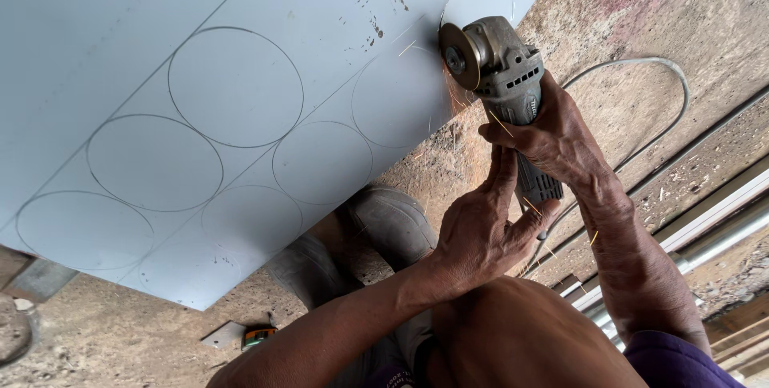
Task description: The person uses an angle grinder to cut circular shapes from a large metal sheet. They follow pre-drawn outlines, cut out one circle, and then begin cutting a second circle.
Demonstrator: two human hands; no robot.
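On the ground, left: pale blue metal sheet (240, 44), flat and smooth, scribed with straight lines and a grid of drawn circles (235, 86); some scuffs and specks near the top.
Below the sheet: small yellow tape measure (258, 335) lying on the dirt, well apart from the hands.
Sheet's right edge: ragged curved cut-outs up top, metal already gone there.
Centre: shoe (392, 224) pressed against the sheet's lower edge, grey and dusty.
Left hand (477, 232): closed round the rear handle of the grinder, fingers wrapped, thumb up along the body.
Grinder (501, 72): grey, boxy casing, worn; thin round disc (459, 56) touching the sheet's right edge at the circle nearest it, orange sparks coming off.
Right hand (553, 136): closed on the grinder body just behind the head, firm grip.
Right of that: grey cord (641, 64) looping over the rough floor (689, 20); metal rails (713, 232) further right.
Risk 1: no guard visible on the disc, hands bare, so a kick from the disc pinching in thin sheet could throw it toward the fingers or knee.
Risk 2: sparks spray toward bare arms and the shoe.
Risk 3: the sheet looks held only by the foot; if it shifts, the cut wanders off the line.
Risk 4: cut edges sharp, close to the leg.
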